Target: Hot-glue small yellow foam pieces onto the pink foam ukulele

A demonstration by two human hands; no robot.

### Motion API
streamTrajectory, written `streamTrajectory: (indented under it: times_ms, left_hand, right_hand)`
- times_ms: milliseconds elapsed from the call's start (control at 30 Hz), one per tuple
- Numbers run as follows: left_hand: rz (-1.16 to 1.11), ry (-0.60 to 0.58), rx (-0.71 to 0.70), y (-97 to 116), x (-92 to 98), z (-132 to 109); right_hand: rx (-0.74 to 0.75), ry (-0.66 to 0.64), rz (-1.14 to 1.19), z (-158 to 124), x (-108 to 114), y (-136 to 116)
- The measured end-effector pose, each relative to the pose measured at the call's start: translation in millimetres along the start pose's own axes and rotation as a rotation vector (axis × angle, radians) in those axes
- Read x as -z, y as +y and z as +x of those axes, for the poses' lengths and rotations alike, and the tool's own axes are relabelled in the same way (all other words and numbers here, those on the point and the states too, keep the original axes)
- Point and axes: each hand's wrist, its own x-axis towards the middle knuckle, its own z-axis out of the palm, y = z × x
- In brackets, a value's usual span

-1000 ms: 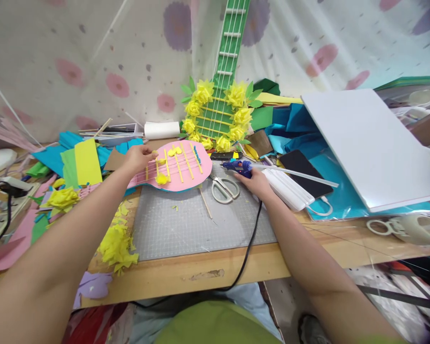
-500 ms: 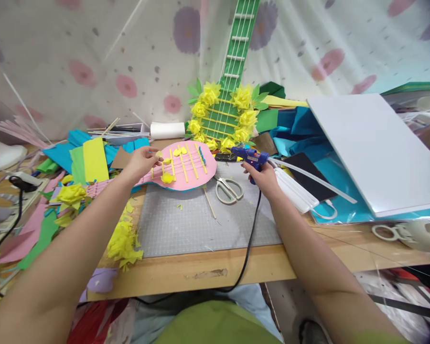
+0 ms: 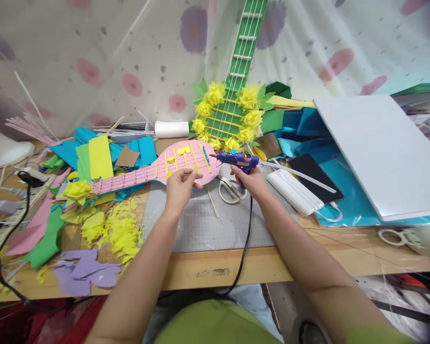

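My right hand is wrapped round the handle of a blue hot glue gun, its nozzle pointing left and a long clear glue stick jutting from its back. My left hand is closed in a pinch on a small yellow paper piece, over the near side of a pink paper guitar. Yellow strips, small yellow pieces and blue bits decorate the guitar's body. Its neck stretches left to a yellow paper flower. Behind it a green paper guitar ringed with yellow flowers leans upright.
Scissors lie on the grey cutting mat, near a white power bank. Yellow scraps and purple paper cover the left side. A white board rests at right. The gun's black cord drops over the front edge.
My left hand has moved right, from the guitar's neck end to the near side of its body, with the yellow piece. The glue gun has come left and slightly down, closer to that hand.
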Motion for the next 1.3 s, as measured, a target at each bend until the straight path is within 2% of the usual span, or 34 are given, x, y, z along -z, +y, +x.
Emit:
streamTrajectory:
  times_ms: [133, 233, 533, 1300]
  left_hand:
    - [-0.088, 0.000, 0.068, -21, -15.9, -4]
    - [-0.113, 0.001, 0.107, -26, -20.4, -1]
    - [-0.116, 0.034, 0.116, -24, -27.4, 3]
    - [-0.097, 0.045, 0.113, -29, -29.7, 3]
  right_hand:
    - [0.022, -0.087, -0.038, -4, 19, 6]
    - [0.005, -0.117, -0.110, -6, 24, 6]
    - [0.043, -0.129, -0.194, -8, 12, 10]
    - [0.073, -0.139, -0.236, -6, 13, 17]
